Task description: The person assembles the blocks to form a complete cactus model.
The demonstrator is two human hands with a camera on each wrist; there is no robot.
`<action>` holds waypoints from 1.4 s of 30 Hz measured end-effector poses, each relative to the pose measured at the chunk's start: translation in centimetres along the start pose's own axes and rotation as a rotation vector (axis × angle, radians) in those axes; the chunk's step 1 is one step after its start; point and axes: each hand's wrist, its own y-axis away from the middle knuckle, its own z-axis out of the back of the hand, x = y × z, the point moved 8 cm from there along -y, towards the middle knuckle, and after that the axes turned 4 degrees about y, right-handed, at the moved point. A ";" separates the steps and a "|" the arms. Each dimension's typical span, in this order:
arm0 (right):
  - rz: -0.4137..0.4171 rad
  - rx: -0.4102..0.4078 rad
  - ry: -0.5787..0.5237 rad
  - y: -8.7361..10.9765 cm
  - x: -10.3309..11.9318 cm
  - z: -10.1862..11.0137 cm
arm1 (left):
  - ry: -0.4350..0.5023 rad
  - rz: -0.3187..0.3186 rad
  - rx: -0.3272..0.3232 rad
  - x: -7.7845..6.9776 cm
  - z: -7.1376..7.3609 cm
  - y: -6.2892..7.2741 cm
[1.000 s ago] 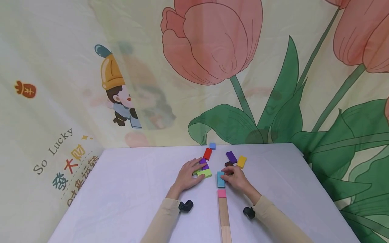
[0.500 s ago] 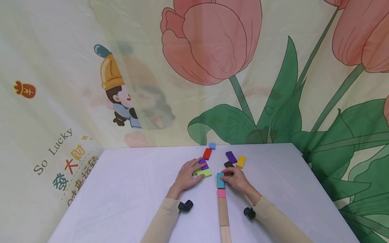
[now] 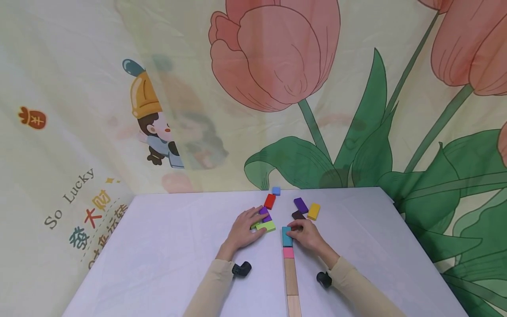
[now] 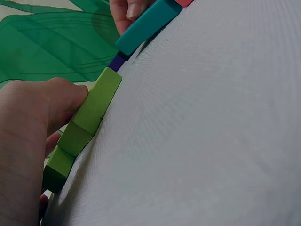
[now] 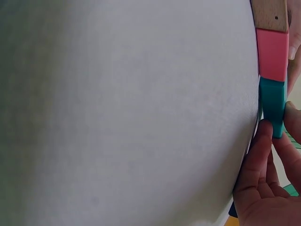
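In the head view my right hand point(image 3: 309, 235) pinches a teal block point(image 3: 287, 237) between thumb and fingers. The teal block lies end to end against a pink block point(image 3: 288, 252), and the right wrist view shows the teal block point(image 5: 272, 101) meeting the pink block point(image 5: 273, 54). My left hand point(image 3: 243, 230) rests over a small group of blocks, fingers spread on a purple block point(image 3: 266, 215) and thumb beside a lime green block point(image 3: 266, 226). A second green block point(image 4: 59, 167) sits behind the lime one, partly covered by the hand.
Wooden blocks point(image 3: 291, 276) continue the row toward the near edge of the white-covered table point(image 3: 158, 264). Beyond the hands lie a red block point(image 3: 270, 201), a blue block point(image 3: 276, 191), a dark purple block point(image 3: 300, 205), a yellow block point(image 3: 314, 211) and a dark brown block point(image 3: 297, 215).
My right hand has slid the teal block a little toward me, and the gap between it and the pink block has closed. The left hand has stayed in place.
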 end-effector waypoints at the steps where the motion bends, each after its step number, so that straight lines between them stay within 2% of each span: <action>1: -0.002 0.003 0.002 0.0 0.0 0.0 | 0.006 -0.001 0.000 0.0 0.0 0.0; 14: 0.010 0.000 0.043 0.1 0.0 -0.1 | 0.009 -0.006 -0.003 -0.1 0.0 -0.1; 42: 0.003 0.002 0.036 0.2 -0.1 -0.4 | 0.008 -0.006 -0.003 0.1 0.0 0.2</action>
